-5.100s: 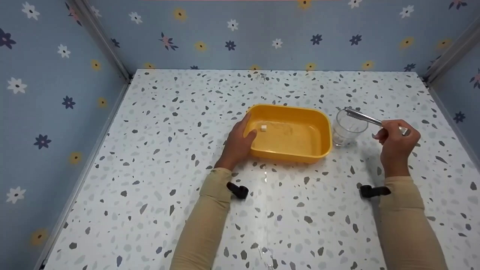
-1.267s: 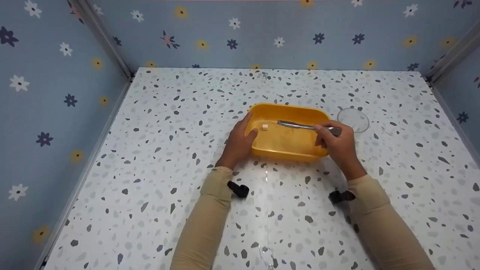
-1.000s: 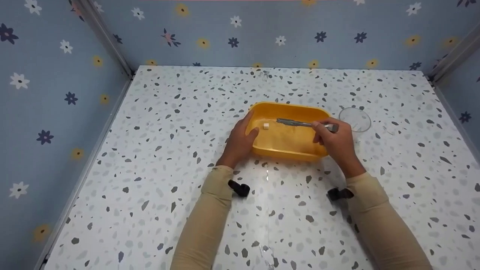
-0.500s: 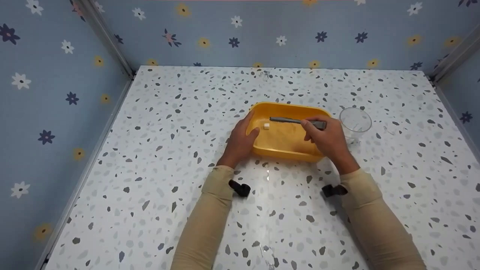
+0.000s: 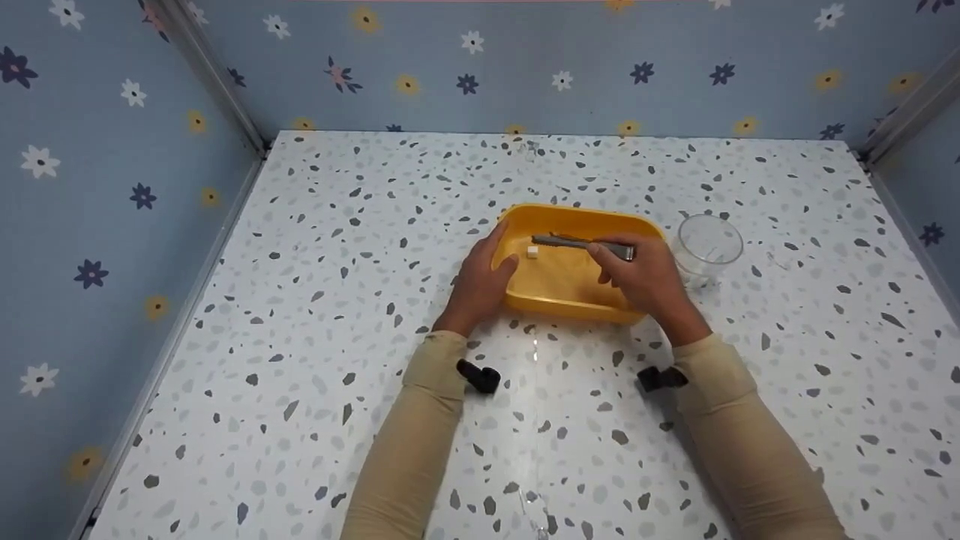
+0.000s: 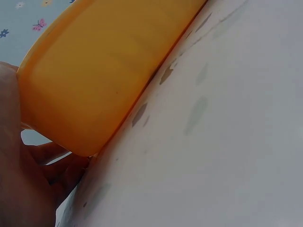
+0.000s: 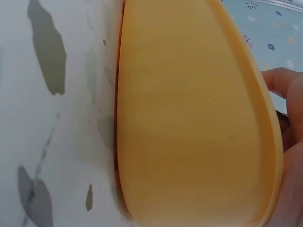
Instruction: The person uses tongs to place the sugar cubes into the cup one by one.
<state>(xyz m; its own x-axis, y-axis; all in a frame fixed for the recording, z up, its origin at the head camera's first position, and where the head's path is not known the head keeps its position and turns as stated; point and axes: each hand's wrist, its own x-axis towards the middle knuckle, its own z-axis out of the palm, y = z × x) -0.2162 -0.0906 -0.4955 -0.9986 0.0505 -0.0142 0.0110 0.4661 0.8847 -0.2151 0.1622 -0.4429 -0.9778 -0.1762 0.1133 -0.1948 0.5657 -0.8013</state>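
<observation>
A yellow plastic tub (image 5: 555,283) sits on the speckled table. My left hand (image 5: 480,281) grips its left end, thumb over the rim and fingers along the outer wall; the left wrist view shows those fingers (image 6: 52,163) reaching round the corner of the tub. On the tub's floor, close to the thumb, lies a small white cube (image 5: 532,252). My right hand (image 5: 646,276) holds small metal tongs (image 5: 570,241) over the tub, their tips slightly apart, just above and right of the cube in the head view. In the right wrist view the tub wall largely hides the tongs.
A clear drinking glass (image 5: 691,264) stands upright just right of the tub, beside my right hand. Flower-patterned walls (image 5: 510,52) enclose the table's back and sides. A black wrist camera (image 5: 480,376) is on each sleeve.
My right hand has brought the tongs from above the glass leftward over the tub, and their tips have come closer to the cube. My left hand keeps its grip; the cube lies unmoved.
</observation>
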